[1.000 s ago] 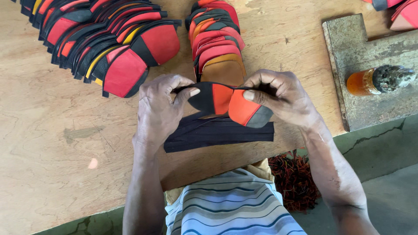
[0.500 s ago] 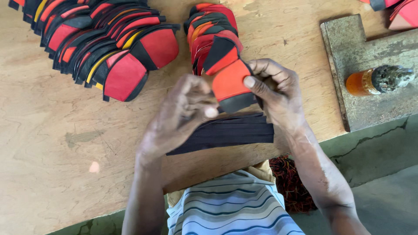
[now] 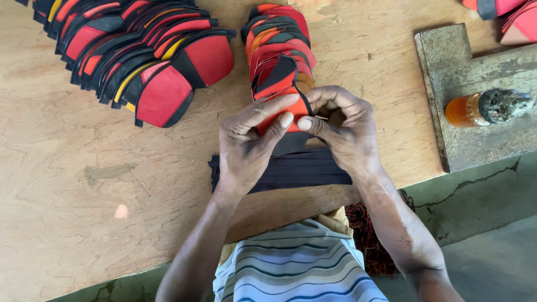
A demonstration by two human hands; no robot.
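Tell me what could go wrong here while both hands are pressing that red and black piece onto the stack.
The stack under the top piece already leans unevenly, so pressing from the left hand and right hand could shove it askew. The black strips lie right under the wrists and might get dragged toward the table edge. The orange bottle lies on its side on the slab, so it could roll or leak.

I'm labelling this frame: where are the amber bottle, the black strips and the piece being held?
amber bottle (image 3: 464, 110), head view, on its orange body.
black strips (image 3: 302, 172), head view, on the stack's middle.
red piece (image 3: 286, 104), head view, on its red face between the fingers.
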